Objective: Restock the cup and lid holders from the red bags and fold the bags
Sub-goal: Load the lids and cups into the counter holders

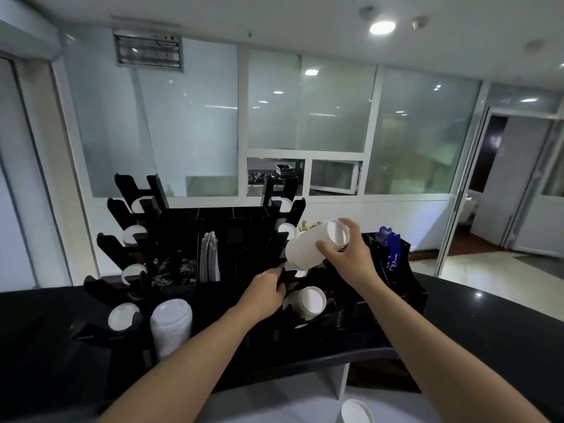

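White cups could slip and miss the slot if the stack tips too far.
On the left, the left hand (266,293) presses its grip around a black arm of the cup holder (287,277) on the table (488,325). To the right, the right hand (345,250) wraps its grip around the stack of cups (314,244), tilted just above that slot; the stack pokes out both sides of the grip. No red bags show.

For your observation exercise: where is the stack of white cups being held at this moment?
In the head view, right of centre, the stack of cups is tilted in the right hand, above the black holder, with the left hand just below it.
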`<action>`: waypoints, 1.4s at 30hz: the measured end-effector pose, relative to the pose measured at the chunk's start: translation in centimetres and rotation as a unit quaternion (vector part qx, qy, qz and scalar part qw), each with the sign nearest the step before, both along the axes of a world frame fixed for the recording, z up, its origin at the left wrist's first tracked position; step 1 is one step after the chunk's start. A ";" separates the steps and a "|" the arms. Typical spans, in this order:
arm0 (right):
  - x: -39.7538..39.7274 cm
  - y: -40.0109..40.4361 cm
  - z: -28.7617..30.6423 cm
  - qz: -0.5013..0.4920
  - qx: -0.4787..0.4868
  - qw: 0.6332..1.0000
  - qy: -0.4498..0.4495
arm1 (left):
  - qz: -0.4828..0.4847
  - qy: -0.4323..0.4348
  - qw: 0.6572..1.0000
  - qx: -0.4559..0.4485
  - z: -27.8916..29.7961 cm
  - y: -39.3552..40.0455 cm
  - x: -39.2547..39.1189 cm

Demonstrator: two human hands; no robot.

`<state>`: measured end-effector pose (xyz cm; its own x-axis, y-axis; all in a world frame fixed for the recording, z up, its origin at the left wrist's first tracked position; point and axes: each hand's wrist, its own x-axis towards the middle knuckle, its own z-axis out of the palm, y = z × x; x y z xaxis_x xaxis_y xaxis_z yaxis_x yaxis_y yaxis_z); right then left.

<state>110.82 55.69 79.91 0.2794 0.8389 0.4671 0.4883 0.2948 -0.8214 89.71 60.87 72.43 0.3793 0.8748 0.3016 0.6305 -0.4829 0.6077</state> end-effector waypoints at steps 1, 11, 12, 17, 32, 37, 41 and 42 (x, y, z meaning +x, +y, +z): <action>-0.2 0.5 -0.1 -0.001 -0.009 1.000 -0.021 | 0.000 -0.007 1.000 -0.008 -0.2 0.1 0.1; -0.8 5.7 -2.7 -0.002 -0.131 0.951 -0.281 | 0.003 -0.030 0.999 -0.025 -2.1 1.3 -0.5; -0.8 6.0 -3.2 -0.005 -0.148 0.938 -0.314 | 0.009 -0.031 0.999 -0.022 -2.2 1.3 -0.5; -0.9 6.5 -4.1 0.004 -0.206 0.890 -0.407 | 0.016 -0.024 1.000 0.009 -2.0 0.3 -0.9; 3.3 -9.2 -10.1 -0.017 -0.095 0.982 -0.160 | -0.044 0.052 0.997 0.044 -4.9 -9.8 1.3; 3.3 -13.6 -16.2 0.060 -0.221 0.951 -0.209 | -0.090 0.084 0.992 0.005 -8.0 -12.6 2.6; 3.2 -16.5 -22.0 0.083 -0.345 0.913 -0.200 | -0.097 0.101 0.989 -0.057 -10.3 -14.8 3.2; 3.0 -17.1 -23.3 0.077 -0.347 0.918 -0.175 | -0.097 0.105 0.987 -0.072 -10.8 -15.2 3.4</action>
<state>113.85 38.63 56.64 0.0677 0.9855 -0.1557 0.7542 -0.1527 -0.6387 93.08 45.65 61.63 0.5842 0.8079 0.0771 0.6544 -0.5251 0.5441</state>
